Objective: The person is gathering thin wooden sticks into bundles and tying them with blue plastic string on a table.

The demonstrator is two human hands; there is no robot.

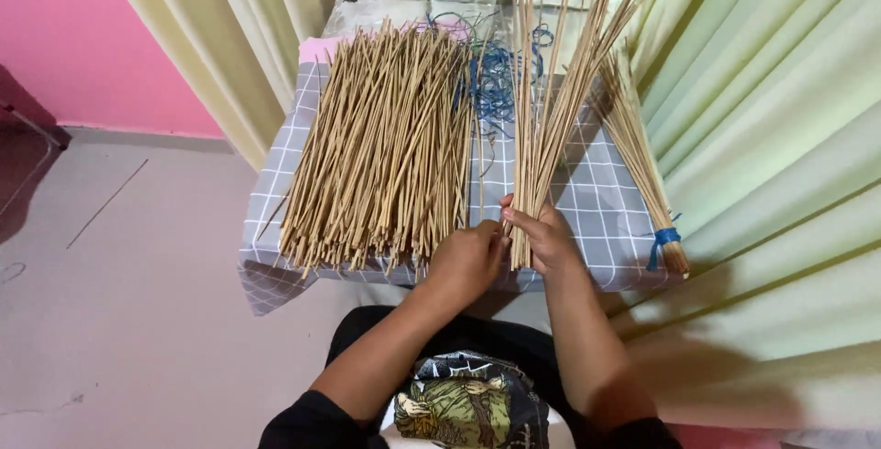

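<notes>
On cloth (596, 201): three stick bundles, two hands.

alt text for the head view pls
Right hand grips an upright bundle of thin sticks on a grey checked cloth, left hand touching beside it. A loose stick pile lies left, a blue-tied bundle right.

**Home room, used as a craft corner**

I'm in a room of a home, not a shop or workshop. Pink painted wall (73, 36) on my left, pale green curtains (771, 137) hanging to the floor on my right and behind. Bare grey floor (138, 302). My work surface (601, 201) is small and low, covered with a grey checked cloth, pushed against the curtains. Loose pile of thin sticks (381, 146) lies on it.
</notes>
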